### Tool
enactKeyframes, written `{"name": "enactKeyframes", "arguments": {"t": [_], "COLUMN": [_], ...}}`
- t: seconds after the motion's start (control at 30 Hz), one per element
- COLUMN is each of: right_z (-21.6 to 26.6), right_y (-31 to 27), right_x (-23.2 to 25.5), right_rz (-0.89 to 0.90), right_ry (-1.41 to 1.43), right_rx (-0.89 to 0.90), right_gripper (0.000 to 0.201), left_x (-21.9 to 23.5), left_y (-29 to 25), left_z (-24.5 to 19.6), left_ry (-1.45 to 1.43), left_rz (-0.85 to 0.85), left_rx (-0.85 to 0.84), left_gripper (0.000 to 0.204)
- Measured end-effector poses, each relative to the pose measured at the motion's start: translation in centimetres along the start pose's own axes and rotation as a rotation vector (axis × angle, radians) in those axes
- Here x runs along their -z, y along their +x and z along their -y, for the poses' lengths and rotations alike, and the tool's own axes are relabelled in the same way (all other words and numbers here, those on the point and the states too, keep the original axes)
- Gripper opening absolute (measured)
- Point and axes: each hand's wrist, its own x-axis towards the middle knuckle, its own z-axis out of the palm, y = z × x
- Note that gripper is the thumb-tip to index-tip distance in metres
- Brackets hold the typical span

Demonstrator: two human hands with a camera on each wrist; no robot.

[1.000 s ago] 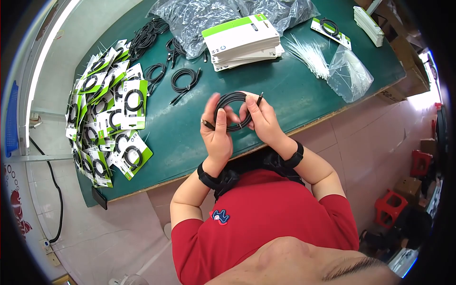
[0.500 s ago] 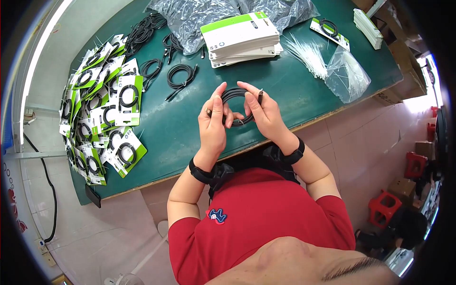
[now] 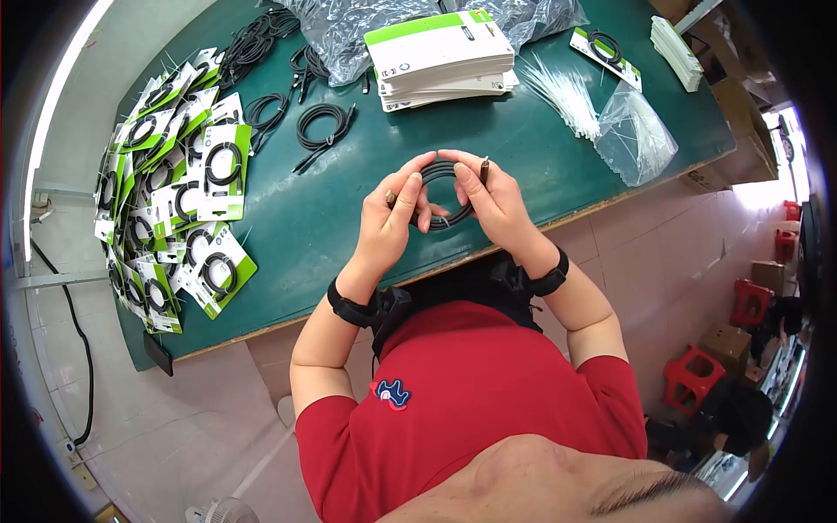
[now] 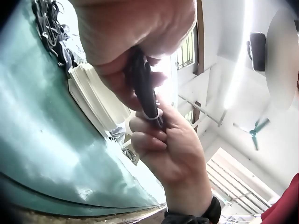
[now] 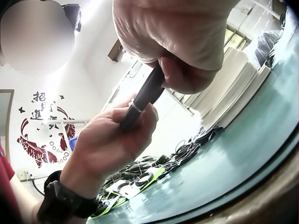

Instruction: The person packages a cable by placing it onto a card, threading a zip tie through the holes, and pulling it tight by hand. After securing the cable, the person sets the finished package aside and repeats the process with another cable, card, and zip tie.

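A coiled black cable is held between both hands above the front part of the table. The left hand grips its left side, thumb toward the camera and fingers curled behind. On the opposite side the right hand grips the coil in the same way. The index fingertips nearly meet at the top of the loop. One connector end sticks out beside each thumb. In the left wrist view a pale tie wraps the coil, seen edge-on. Parts of the loop are hidden behind the fingers.
Another coiled cable lies beyond the left hand on the green table. Carded cables pile up at left. Behind are a stack of cards, plastic bags and loose cables. White zip ties and a clear bag lie at right.
The hands have drawn closer together around the coil, and the left fingers, raised earlier, now curve along its top. The head view has shifted slightly, moving the table items leftward.
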Motion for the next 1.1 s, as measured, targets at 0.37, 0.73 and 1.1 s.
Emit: {"name": "enactKeyframes", "arguments": {"t": [0.37,0.73,1.1], "right_z": [-0.3,-1.0,0.0], "right_y": [0.5,1.0,1.1], "right_x": [-1.2,-2.3,0.3], "right_rz": [-0.048,-0.204,0.127], "right_ry": [0.117,0.151,-0.071], "right_rx": [-0.022,-0.028,-0.105], "right_gripper": [0.039,0.042,0.036], "left_x": [-2.5,-2.1,0.4], "left_y": [-0.2,0.7,0.2], "left_z": [1.0,1.3,0.3], "left_ry": [-0.229,-0.237,-0.074], "left_rz": [-0.268,-0.347,-0.103], "left_rx": [-0.121,-0.051,0.125], "left_gripper": [0.038,0.039,0.042]}}
